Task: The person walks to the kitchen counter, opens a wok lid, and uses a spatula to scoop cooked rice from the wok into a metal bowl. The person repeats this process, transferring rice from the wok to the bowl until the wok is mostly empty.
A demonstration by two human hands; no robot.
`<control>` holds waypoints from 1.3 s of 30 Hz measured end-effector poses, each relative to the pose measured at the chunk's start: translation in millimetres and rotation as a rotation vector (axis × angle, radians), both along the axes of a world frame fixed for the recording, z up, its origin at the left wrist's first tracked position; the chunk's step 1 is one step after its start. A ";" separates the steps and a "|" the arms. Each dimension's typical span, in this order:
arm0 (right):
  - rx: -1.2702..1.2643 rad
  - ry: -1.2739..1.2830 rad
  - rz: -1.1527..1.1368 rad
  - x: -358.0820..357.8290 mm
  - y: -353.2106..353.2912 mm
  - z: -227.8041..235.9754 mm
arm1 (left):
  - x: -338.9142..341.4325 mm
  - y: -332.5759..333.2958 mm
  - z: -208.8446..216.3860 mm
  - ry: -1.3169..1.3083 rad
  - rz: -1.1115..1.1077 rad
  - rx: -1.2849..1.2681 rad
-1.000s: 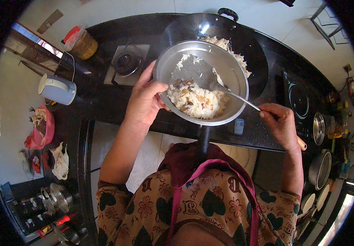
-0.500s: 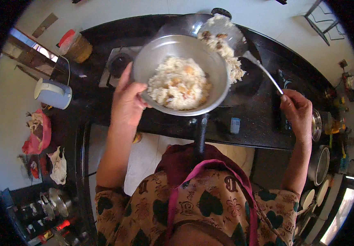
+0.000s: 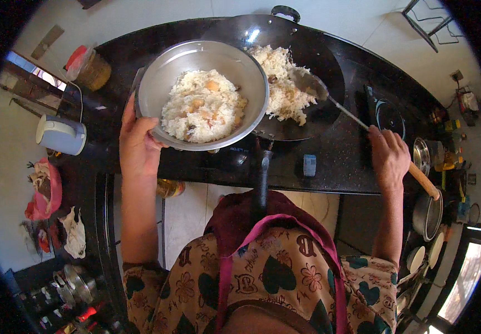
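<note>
Though wok (image 3: 325, 69) partly unseen, bowl (image 3: 154, 86) tight in left hand (image 3: 139, 139), spatula (image 3: 318, 89) in right hand (image 3: 389, 156).

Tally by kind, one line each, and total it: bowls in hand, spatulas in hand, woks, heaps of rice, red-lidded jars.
Metal bowl, held in the left hand: 1
Spatula, held in the right hand: 1
Wok: 1
Heaps, rice in the bowl and rice in the wok: 2
Red-lidded jar: 1
Total: 6
</note>
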State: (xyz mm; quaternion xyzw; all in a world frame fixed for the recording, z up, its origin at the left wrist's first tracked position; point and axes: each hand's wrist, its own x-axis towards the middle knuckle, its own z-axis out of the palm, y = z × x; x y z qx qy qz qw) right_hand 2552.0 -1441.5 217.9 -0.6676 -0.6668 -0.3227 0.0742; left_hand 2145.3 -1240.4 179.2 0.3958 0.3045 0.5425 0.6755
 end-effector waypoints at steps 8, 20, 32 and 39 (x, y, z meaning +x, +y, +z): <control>0.118 0.611 -0.026 -26.0 -5.1 40.9 | 22.1 -10.7 4.3 -0.035 0.120 -0.017; -0.065 0.491 0.150 -84.9 8.2 49.3 | 22.8 -24.0 2.5 0.024 0.063 0.096; -0.180 0.639 0.184 -88.1 17.5 34.9 | 20.8 -23.6 6.4 0.002 -0.078 -0.007; -0.276 0.833 0.251 -78.3 26.6 18.8 | 24.4 -20.6 5.4 -0.004 -0.177 -0.061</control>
